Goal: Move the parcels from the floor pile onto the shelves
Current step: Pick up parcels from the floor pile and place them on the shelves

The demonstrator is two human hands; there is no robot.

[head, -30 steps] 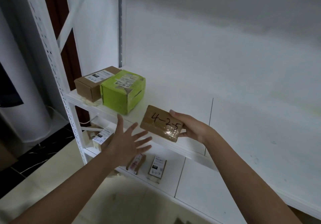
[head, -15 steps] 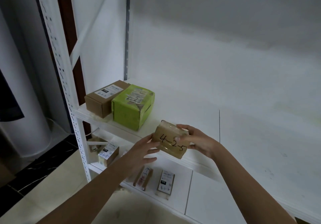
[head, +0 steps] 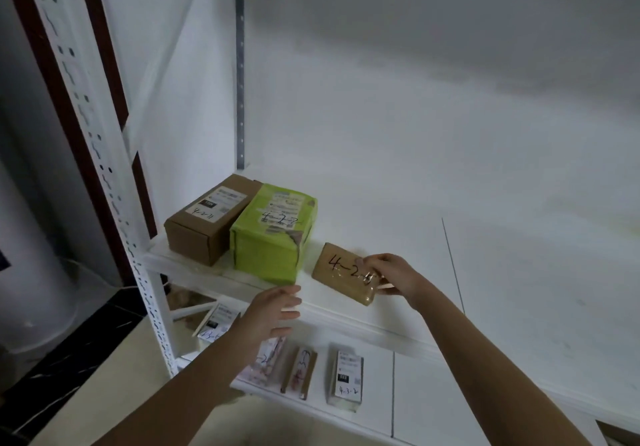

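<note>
Parcel marked 4-2-5 (head: pixel 343 274) sat on the upper shelf (head: pixel 398 224), just right of the green box (head: pixel 270 241), right hand (head: pixel 391 274) pinching its right end. Left hand (head: pixel 273 314) hovered spread out by the shelf edge, holding nothing.

L grip (head: pixel 273 310), R grip (head: pixel 391 274): bare; forearms (head: pixel 485 362) bare too.

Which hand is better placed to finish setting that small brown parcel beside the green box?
Right hand, likely: it grips the brown parcel, close beside the green box on the shelf. The left hand hangs open, apart from it, holding nothing.
</note>
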